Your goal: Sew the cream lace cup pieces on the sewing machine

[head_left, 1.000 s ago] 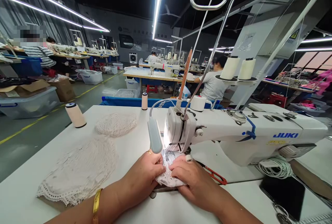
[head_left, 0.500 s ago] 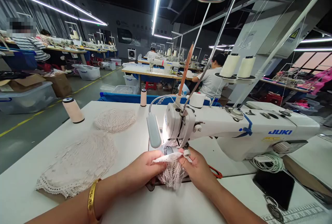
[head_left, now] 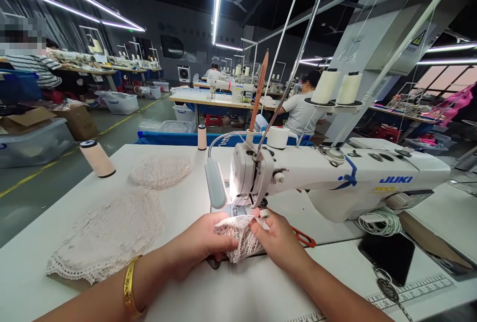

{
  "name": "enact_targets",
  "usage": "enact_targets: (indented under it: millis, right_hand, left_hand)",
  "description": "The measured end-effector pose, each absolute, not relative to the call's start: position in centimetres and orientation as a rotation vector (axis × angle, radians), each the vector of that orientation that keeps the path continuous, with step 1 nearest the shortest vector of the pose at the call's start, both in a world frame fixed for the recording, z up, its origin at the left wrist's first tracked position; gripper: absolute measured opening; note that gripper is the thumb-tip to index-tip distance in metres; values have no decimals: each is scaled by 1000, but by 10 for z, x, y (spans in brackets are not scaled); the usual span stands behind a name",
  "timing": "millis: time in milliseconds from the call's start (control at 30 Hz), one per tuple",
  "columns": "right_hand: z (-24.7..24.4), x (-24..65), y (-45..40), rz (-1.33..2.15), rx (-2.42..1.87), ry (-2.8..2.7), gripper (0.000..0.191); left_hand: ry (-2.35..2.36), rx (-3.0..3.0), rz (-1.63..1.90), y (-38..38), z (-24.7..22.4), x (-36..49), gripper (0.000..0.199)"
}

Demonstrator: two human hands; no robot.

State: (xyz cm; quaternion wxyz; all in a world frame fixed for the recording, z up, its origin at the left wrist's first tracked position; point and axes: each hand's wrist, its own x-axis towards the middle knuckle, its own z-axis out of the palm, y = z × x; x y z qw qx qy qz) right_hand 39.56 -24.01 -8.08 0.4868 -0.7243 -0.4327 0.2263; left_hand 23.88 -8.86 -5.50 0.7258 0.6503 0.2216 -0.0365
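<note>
A piece of pale pink lace fabric (head_left: 244, 245) is gathered just in front of the sewing machine's (head_left: 298, 170) needle area. My left hand (head_left: 208, 237) pinches its left edge between thumb and fingers. On the opposite side my right hand (head_left: 278, 237) grips the right edge, close beside the presser foot, which is partly hidden by the fabric. A lit lamp (head_left: 215, 183) shines on the needle area. Larger lace pieces, a stack (head_left: 108, 232) and a smaller bundle (head_left: 161, 170), lie on the table to the left.
Thread cones (head_left: 97, 159) stand on the table (head_left: 179, 282) at the left and back. At right lie orange-handled snips (head_left: 304, 237), a black phone (head_left: 387, 257), a coiled white cable (head_left: 380, 221) and a clear ruler (head_left: 421, 284). A co-worker (head_left: 300, 108) sits beyond the machine.
The lace has been raised and bunched between my hands; its lower end hangs less far down. Both hands still hold it. The whole view has shifted slightly.
</note>
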Motion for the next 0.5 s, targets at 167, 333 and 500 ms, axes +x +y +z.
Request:
enact_targets:
  millis: [167,333,500]
  right_hand:
    - [-76,394,-241,599,-1719,-1057,26]
    - [-75,394,-241,587,-1689,-1080,25]
    - [-80,395,-240,610,-1714,-1049,31]
  left_hand:
    - [532,1399,-74,-87,-57,240,51]
    - [486,1427,-51,-86,-61,240,51]
    - [513,1451,-52,-87,-66,241,47]
